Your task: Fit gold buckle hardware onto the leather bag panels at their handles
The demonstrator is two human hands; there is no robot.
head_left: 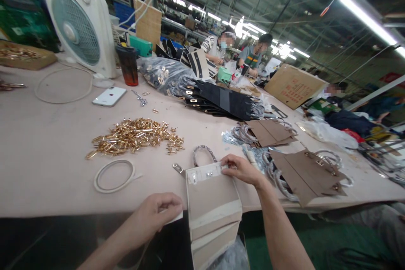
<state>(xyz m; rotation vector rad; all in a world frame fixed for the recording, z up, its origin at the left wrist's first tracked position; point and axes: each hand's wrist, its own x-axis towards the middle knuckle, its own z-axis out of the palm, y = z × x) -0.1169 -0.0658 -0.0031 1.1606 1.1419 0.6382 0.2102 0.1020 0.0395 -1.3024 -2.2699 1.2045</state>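
Observation:
A beige bag panel (213,198) with a wrapped loop handle (204,148) lies at the table's front edge, its lower part hanging over. My right hand (237,168) is closed at the panel's top right corner, by a pale strip with small metal fittings (209,174). Left of the panel, my left hand (164,209) pinches a small white piece (176,218), apart from the panel. A metal clasp (179,168) sticks out at the panel's top left. A roll of white tape (114,176) rests flat on the table, with its end loose.
Gold metal pieces (136,136) are heaped behind the tape. Farther back are a phone (109,96), a dark cup (127,65), a fan (79,25) and stacked black panels (221,99). Brown panels (306,173) lie at the right. People sit across the table.

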